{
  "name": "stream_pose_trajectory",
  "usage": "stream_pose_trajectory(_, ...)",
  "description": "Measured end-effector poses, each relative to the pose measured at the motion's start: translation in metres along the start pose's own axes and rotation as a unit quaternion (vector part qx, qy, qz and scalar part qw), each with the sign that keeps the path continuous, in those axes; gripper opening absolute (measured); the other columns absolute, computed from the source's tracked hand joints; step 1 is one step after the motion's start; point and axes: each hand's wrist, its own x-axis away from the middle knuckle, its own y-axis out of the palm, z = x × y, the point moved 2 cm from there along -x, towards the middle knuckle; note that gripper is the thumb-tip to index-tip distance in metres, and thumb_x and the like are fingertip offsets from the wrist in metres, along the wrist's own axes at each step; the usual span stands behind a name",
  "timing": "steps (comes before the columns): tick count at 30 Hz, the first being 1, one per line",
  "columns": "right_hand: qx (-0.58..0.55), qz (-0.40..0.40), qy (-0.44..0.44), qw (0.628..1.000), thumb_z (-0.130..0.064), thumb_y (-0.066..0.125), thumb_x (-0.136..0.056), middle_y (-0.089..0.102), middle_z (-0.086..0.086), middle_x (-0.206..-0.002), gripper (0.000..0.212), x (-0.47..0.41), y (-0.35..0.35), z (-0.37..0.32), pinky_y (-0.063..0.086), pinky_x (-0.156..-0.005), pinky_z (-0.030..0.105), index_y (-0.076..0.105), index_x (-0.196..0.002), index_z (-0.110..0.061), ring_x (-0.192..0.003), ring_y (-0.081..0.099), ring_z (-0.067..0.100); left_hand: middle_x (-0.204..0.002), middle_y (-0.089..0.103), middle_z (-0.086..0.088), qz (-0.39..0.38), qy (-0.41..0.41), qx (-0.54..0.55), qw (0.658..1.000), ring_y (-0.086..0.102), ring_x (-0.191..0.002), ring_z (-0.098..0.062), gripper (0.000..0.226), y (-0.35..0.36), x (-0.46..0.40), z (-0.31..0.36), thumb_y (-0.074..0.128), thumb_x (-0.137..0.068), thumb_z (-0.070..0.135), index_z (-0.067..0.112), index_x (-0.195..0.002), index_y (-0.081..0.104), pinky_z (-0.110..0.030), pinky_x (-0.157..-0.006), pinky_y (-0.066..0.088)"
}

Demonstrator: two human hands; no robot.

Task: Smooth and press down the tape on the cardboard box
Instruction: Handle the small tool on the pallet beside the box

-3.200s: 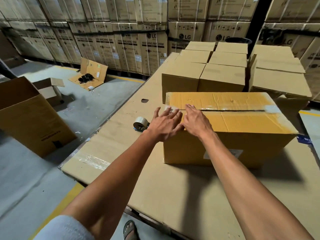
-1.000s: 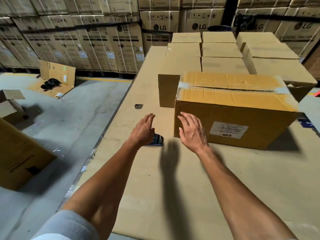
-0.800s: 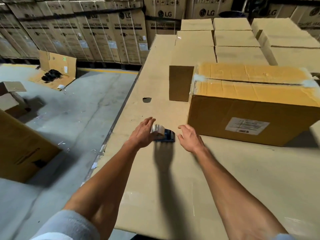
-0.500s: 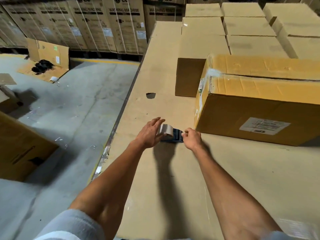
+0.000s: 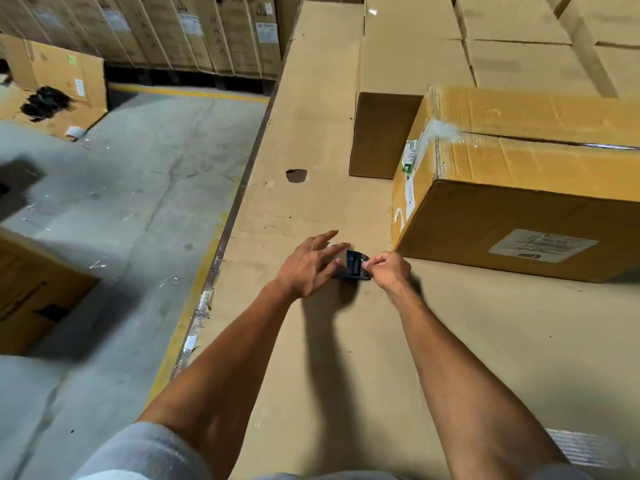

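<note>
The cardboard box (image 5: 512, 220) stands on the cardboard-covered work surface at the right, with clear tape (image 5: 441, 129) along its top seam and over its left end. A white label is on its near side. Both hands are off the box, just left of its near corner. A tape dispenser (image 5: 355, 266) with a dark blue body lies on the surface between them. My left hand (image 5: 308, 266) lies over the roll with its fingers spread. My right hand (image 5: 388, 270) pinches the dispenser's right end with closed fingers.
Several closed brown boxes (image 5: 415, 57) are stacked behind the taped box. The work surface's left edge (image 5: 235, 209) drops to a grey concrete floor with a yellow line. An open carton (image 5: 52, 81) lies on the floor at far left; a big box (image 5: 31, 292) stands nearer.
Both hands left the box top, came down to the surface and closed in on the tape dispenser. My view swung left and down, so the box now sits at the right.
</note>
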Motion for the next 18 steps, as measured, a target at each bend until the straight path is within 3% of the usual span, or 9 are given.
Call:
stream_pose_trajectory(3, -0.005, 0.009, -0.009, 1.000, -0.017, 0.077, -0.090, 0.081, 0.006, -0.100, 0.026, 0.005, 0.000, 0.000, 0.051, -0.091, 0.026, 0.071, -0.067, -0.026, -0.108, 0.069, 0.027, -0.173, 0.039, -0.004, 0.019, 0.041, -0.073, 0.996, 0.043, -0.152, -0.032, 0.058, 0.003, -0.002, 0.010, 0.032, -0.109, 0.049, 0.028, -0.159, 0.053, -0.049, -0.127, 0.036)
stream_pose_trajectory(6, 0.002, 0.020, -0.011, 1.000, -0.016, 0.075, -0.091, 0.081, 0.008, -0.100, 0.020, 0.007, 0.000, 0.000, 0.052, -0.091, 0.026, 0.077, -0.073, -0.023, -0.109, 0.070, 0.029, -0.169, 0.046, -0.009, 0.040, 0.042, -0.100, 0.993, 0.042, -0.155, -0.034, 0.052, 0.010, -0.002, 0.025, 0.044, -0.112, 0.048, 0.020, -0.153, 0.059, -0.050, -0.127, 0.038)
stream_pose_trajectory(9, 0.003, 0.025, -0.008, 1.000, -0.015, 0.075, -0.092, 0.080, 0.011, -0.108, 0.009, 0.006, -0.001, -0.001, 0.052, -0.093, 0.026, 0.084, -0.089, -0.015, -0.114, 0.067, 0.030, -0.162, 0.053, -0.016, 0.055, 0.032, -0.060, 0.996, 0.045, -0.152, -0.041, 0.043, 0.015, -0.004, 0.028, 0.060, -0.109, 0.036, 0.014, -0.146, 0.064, -0.057, -0.123, 0.042)
stream_pose_trajectory(12, 0.009, 0.027, -0.005, 1.000, -0.015, 0.076, -0.093, 0.079, 0.013, -0.112, 0.009, 0.004, 0.000, -0.002, 0.050, -0.093, 0.024, 0.084, -0.094, -0.013, -0.117, 0.065, 0.032, -0.151, 0.059, -0.019, 0.067, 0.042, -0.011, 0.997, 0.046, -0.148, -0.046, 0.041, 0.018, -0.005, 0.018, 0.060, -0.106, 0.027, 0.009, -0.143, 0.064, -0.062, -0.120, 0.042)
stream_pose_trajectory(18, 0.015, 0.032, -0.004, 0.999, -0.013, 0.073, -0.096, 0.077, 0.018, -0.113, 0.013, 0.001, 0.001, -0.006, 0.052, -0.094, 0.030, 0.085, -0.097, -0.008, -0.124, 0.060, 0.035, -0.152, 0.053, -0.018, 0.088, 0.022, 0.089, 0.992, 0.027, -0.162, -0.045, 0.040, 0.017, 0.005, 0.001, 0.054, -0.113, 0.019, 0.007, -0.150, 0.056, -0.052, -0.135, 0.022)
